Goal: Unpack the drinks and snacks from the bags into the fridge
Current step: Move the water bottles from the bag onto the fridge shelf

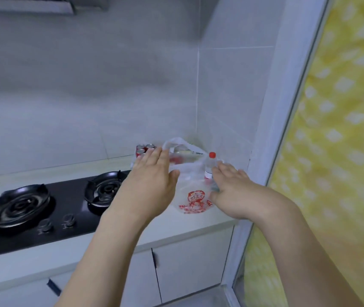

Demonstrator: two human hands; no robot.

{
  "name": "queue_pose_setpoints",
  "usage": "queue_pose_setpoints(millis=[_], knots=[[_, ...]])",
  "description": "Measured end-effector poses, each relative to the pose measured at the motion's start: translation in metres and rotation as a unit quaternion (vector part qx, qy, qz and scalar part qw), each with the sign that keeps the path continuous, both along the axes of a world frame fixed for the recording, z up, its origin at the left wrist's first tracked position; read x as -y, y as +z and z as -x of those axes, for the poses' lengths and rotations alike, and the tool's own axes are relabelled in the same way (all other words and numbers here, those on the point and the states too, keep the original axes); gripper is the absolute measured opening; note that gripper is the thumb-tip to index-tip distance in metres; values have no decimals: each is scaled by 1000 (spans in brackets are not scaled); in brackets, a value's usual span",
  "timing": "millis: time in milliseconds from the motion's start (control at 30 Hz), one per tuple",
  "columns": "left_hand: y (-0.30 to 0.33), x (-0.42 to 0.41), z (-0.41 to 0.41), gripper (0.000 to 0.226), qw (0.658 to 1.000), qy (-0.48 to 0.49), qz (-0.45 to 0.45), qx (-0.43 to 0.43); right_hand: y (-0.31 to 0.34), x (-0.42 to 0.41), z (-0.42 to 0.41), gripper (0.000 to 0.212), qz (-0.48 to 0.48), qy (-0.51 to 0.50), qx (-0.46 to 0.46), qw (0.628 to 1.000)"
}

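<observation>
Two hands going in on the snack bag in the corner

Both hands are reaching out over the bench toward the plastic bag (193, 196), which is sitting tucked into the corner where the tiled walls meet, probably dumped there just to keep it off the stove (50, 202) that's down to the left of the left hand.

The left hand (152, 182) is hovering flat with fingers straight and relaxed, gripping nothing, its fingertips right at the bag's looped handle (176, 141). My guess is it's about to spread the opening. The right hand (232, 189) is lying against the right side of the bag with fingers loosely spread; whether it's actually pinching the plastic or something inside I can't tell, since the fingertips are partly buried in the bag folds.

A bottle with a red cap (211, 165) is standing upright in the bag just beyond the right hand's fingers, poking out the top, so it looks like the easiest first grab. Some red cans (144, 149) are sitting just past the left hand's fingertips, beside or partly in the bag, hard to say which.

No fridge in view, so I'd say the unpacking is barely starting. Thin plastic like that is going to be floppy, so holding it open with one hand makes sense.
</observation>
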State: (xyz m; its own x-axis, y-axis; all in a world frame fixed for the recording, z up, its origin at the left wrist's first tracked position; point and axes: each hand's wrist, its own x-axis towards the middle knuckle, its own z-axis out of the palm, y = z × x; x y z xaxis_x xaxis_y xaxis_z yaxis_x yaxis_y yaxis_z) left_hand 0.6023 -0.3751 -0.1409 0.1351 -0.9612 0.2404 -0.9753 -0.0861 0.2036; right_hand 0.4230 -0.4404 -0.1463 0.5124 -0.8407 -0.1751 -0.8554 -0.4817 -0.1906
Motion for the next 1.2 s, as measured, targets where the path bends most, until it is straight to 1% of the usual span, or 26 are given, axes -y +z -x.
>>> queue_pose_setpoints(millis=[133, 433, 533, 667, 800, 900, 967, 1067, 1133, 1200], knots=[[-5, 33, 1, 62, 1000, 3, -13, -7, -11, 35, 5, 67, -23, -4, 3, 1000], [0, 129, 22, 62, 1000, -11, -25, 7, -12, 133, 23, 64, -22, -17, 18, 999], [3, 156, 11, 60, 1000, 5, -29, 2, -14, 167, 12, 64, -19, -8, 20, 1000], [-8, 193, -14, 47, 999, 20, -34, -3, -23, 206, -6, 63, -38, -6, 17, 999], [-22, 239, -39, 47, 998, 24, -53, -4, -39, 247, -28, 61, -60, -24, 25, 998], [-27, 271, -52, 50, 997, 3, -76, -7, -52, 276, -45, 56, -81, -59, 33, 994], [-30, 292, -60, 44, 997, -18, -80, -5, -61, 294, -54, 50, -89, -74, 22, 993], [-32, 324, -72, 35, 995, -27, -92, -17, -70, 318, -64, 34, -92, -95, 12, 991], [-35, 344, -78, 29, 993, -38, -102, -41, -75, 330, -69, 24, -94, -104, 9, 990], [-41, 364, -79, 30, 990, -54, -109, -73, -78, 340, -72, 9, -94, -112, -2, 989]])
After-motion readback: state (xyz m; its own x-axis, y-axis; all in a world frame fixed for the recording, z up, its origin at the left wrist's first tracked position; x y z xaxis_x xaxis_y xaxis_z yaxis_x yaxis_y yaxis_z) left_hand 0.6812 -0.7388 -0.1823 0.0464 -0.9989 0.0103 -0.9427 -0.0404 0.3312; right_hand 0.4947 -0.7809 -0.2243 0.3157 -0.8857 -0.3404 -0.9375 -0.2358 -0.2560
